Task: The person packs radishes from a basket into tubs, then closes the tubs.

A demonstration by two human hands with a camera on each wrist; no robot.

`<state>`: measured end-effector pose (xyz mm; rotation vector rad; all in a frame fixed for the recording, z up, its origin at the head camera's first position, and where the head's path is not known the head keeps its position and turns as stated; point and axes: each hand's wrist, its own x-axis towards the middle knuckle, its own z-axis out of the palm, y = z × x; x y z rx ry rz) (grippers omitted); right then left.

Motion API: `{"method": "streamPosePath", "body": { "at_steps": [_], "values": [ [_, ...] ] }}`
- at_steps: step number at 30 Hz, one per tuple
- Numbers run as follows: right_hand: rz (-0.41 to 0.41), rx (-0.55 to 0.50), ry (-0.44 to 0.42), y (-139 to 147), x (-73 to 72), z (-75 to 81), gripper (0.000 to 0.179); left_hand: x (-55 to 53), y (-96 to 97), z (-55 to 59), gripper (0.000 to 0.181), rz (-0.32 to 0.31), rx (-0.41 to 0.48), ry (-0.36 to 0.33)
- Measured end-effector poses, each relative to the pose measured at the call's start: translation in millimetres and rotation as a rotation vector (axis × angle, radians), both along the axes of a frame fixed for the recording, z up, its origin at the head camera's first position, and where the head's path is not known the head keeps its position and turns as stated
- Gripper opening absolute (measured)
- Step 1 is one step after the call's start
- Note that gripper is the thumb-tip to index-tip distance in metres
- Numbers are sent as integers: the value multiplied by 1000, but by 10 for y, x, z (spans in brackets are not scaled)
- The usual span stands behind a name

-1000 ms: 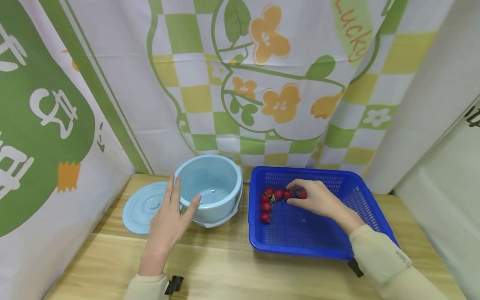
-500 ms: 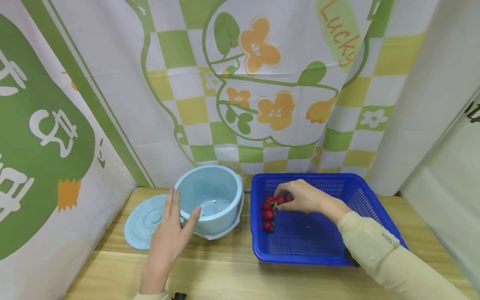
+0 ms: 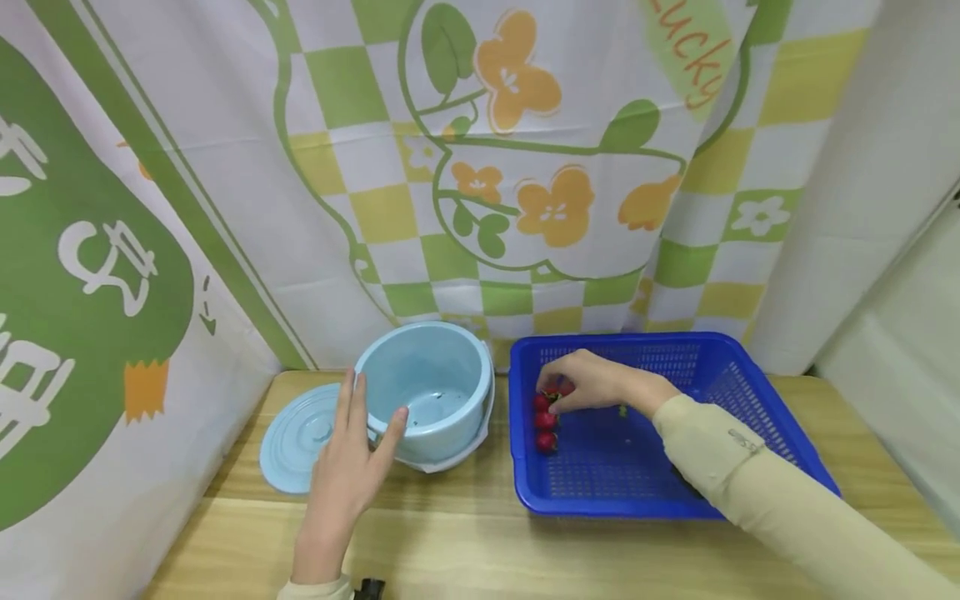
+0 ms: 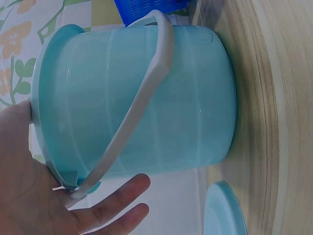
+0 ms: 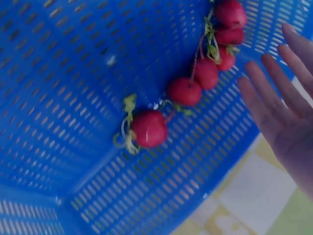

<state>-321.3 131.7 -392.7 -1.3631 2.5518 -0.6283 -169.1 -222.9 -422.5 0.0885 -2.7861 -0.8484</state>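
Observation:
A light blue bucket (image 3: 453,442) stands upright on the table. My left hand (image 3: 341,487) rests against its rim, fingers straight, near where the pale handle (image 4: 129,115) joins the bucket. Inside the blue perforated basket (image 3: 622,507) lie several red radishes (image 3: 547,442) with short green stems. Over them, at the basket's left side, is my right hand (image 3: 585,381), which hides part of the row in the head view. In the right wrist view its fingers (image 5: 264,90) are extended and apart from the radishes (image 5: 185,91).
Left of the bucket, the round light blue lid (image 3: 288,446) lies flat on the wooden table (image 3: 442,550). A patterned curtain (image 3: 525,192) hangs right behind bucket and basket. Small dark bits (image 3: 438,394) lie on the bucket's floor. A green scrap (image 3: 622,411) sits in the basket.
My right hand has moved left across the basket, from the right end of the radish row to its left corner. My left hand has stayed at the bucket's rim. The head view has shifted slightly.

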Motion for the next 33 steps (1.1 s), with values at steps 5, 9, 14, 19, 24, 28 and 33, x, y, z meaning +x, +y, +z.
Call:
{"method": "streamPosePath", "body": {
  "at_steps": [5, 9, 14, 19, 24, 28, 33],
  "values": [
    [22, -12, -27, -109, -53, -186, 23, 53, -29, 22, 93, 10, -9, -20],
    [-8, -6, -35, -125, -99, -267, 21, 60, -32, 28, 92, 4, -4, -21],
    [-48, 6, -18, -94, -157, -291, 20, 42, -9, 38, 92, -12, 9, -6],
    [-62, 51, 20, -122, -196, -329, 21, 42, 0, 43, 92, -6, 7, -6],
    [-145, 126, 69, -118, -189, -369, 26, 21, 15, 31, 92, -9, 12, -13],
    [-156, 137, 132, -129, -160, -394, 27, 6, 25, 23, 92, -6, 13, -15],
    [-171, 191, 267, -162, -117, -426, 24, -19, 34, 12, 91, -8, 13, 3]
  ]
}}
